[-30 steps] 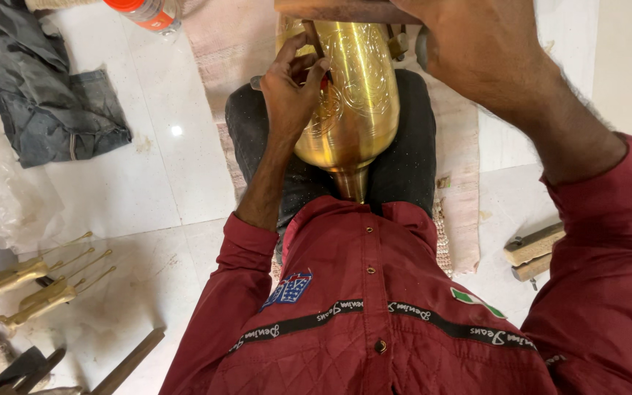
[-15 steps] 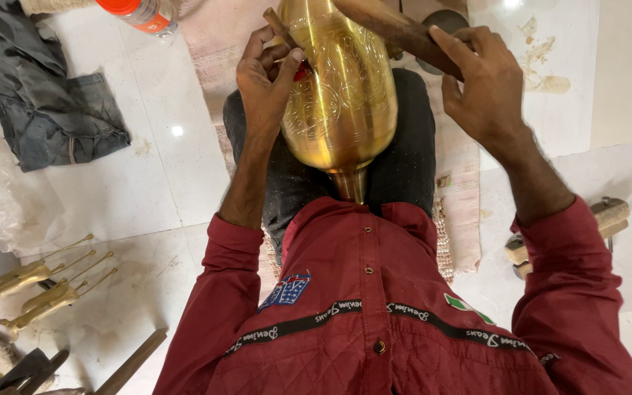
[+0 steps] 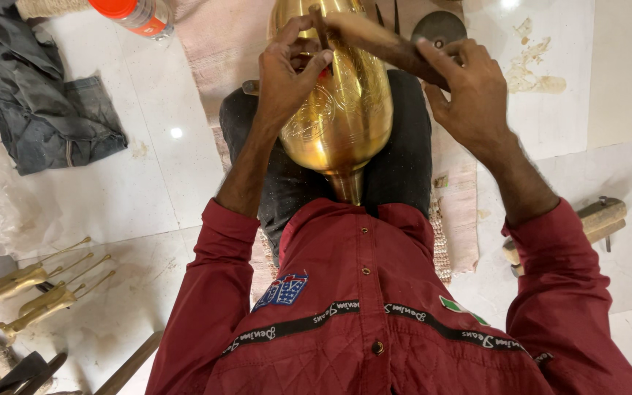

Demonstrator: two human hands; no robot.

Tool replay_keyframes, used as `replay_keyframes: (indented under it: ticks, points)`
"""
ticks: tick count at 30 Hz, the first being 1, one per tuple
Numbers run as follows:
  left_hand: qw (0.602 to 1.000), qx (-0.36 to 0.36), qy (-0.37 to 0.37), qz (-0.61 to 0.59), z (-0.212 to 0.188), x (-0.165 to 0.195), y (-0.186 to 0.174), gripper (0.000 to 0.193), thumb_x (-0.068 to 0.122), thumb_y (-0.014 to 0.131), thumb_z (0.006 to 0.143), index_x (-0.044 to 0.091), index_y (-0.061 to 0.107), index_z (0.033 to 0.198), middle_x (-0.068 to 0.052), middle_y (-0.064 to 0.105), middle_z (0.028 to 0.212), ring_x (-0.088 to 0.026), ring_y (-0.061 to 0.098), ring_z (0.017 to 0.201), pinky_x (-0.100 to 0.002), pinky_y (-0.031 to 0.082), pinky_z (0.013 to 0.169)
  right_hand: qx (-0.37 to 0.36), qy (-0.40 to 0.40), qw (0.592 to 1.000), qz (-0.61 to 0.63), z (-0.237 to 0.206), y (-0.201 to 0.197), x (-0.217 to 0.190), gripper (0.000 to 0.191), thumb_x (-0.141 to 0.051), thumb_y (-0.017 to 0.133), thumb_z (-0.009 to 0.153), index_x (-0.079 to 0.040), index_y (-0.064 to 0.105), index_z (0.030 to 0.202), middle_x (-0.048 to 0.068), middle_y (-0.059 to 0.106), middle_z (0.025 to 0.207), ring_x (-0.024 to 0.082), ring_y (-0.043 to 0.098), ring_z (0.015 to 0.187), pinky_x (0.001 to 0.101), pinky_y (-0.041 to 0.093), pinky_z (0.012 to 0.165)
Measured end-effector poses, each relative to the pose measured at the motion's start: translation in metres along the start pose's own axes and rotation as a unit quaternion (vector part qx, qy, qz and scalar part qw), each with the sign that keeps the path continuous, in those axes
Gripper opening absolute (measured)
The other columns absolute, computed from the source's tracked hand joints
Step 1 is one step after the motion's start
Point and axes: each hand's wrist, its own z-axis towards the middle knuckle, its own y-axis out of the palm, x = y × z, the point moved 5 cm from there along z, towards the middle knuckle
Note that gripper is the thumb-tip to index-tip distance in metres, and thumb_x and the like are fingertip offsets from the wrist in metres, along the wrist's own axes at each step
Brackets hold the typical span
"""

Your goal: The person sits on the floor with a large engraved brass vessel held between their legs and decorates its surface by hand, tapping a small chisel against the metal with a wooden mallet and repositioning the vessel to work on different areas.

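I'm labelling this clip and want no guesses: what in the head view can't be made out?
- Brass vessel: its top is cut off by the upper frame edge.
- Small tool in the left hand: mostly hidden by the fingers; its tip can't be seen.
- Wooden handle in the right hand: its far end is hidden behind the palm.
- Orange-capped bottle: cropped by the upper frame edge.

The big vase [image 3: 345,110] lies on the person's lap, between the two hands. The left hand [image 3: 287,77] rests on its left side. The right hand [image 3: 473,95] is on its right and holds a wooden stick [image 3: 382,40] across the top. A cloth [image 3: 38,110] lies on the floor far to the left. Some metal spikes [image 3: 34,285] lie near the left elbow. A wood block [image 3: 601,219] lies by the right arm.
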Motion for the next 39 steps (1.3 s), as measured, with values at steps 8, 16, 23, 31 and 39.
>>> replay_keyframes:
  ticks: [8,16,23,31,39]
  points:
    - [0.998,0.013,0.055,0.008,0.001,-0.004,0.002,0.045,0.004,0.074,0.1,0.009,0.056,0.141,-0.018,0.081,0.103,-0.024,0.084,0.09,-0.035,0.075,0.08,-0.026,-0.036,0.996,-0.081,0.012,0.009,0.009,0.055,-0.007,0.077,0.098,-0.012,0.063,0.151,0.016,0.061,0.12,0.027,0.062,0.104,0.0413,0.053,0.089]
    - [0.996,0.018,0.081,0.014,-0.001,-0.011,0.001,0.045,0.003,0.076,0.101,0.008,0.057,0.141,-0.02,0.077,0.114,-0.026,0.083,0.097,-0.037,0.075,0.083,0.034,-0.105,0.978,-0.176,0.028,-0.008,0.003,0.053,0.0,0.074,0.094,-0.01,0.068,0.146,0.015,0.063,0.123,0.025,0.06,0.106,0.039,0.047,0.085]
    - [0.995,0.025,0.066,-0.071,-0.001,-0.011,-0.005,0.048,0.002,0.075,0.1,0.009,0.055,0.144,-0.016,0.081,0.107,-0.022,0.083,0.094,-0.035,0.074,0.083,-0.001,-0.104,0.983,-0.154,0.036,-0.008,0.003,0.05,-0.002,0.074,0.097,-0.011,0.068,0.146,0.012,0.062,0.119,0.025,0.061,0.109,0.0399,0.047,0.085]
    - [0.995,-0.026,0.053,-0.079,0.008,0.001,-0.014,0.043,0.0,0.073,0.104,0.009,0.057,0.142,-0.015,0.081,0.108,-0.019,0.083,0.094,-0.031,0.073,0.082,-0.02,-0.063,0.992,-0.109,0.023,0.0,0.004,0.058,-0.004,0.077,0.094,-0.011,0.063,0.15,0.016,0.061,0.121,0.028,0.061,0.109,0.0426,0.051,0.093]
    - [0.999,-0.029,0.008,-0.019,0.002,-0.001,-0.001,0.042,0.003,0.073,0.101,0.01,0.059,0.14,-0.017,0.081,0.11,-0.022,0.084,0.089,-0.034,0.075,0.074,-0.013,-0.052,0.994,-0.098,0.019,-0.004,0.006,0.059,0.001,0.074,0.094,-0.01,0.062,0.151,0.015,0.063,0.119,0.027,0.061,0.107,0.0415,0.052,0.091]
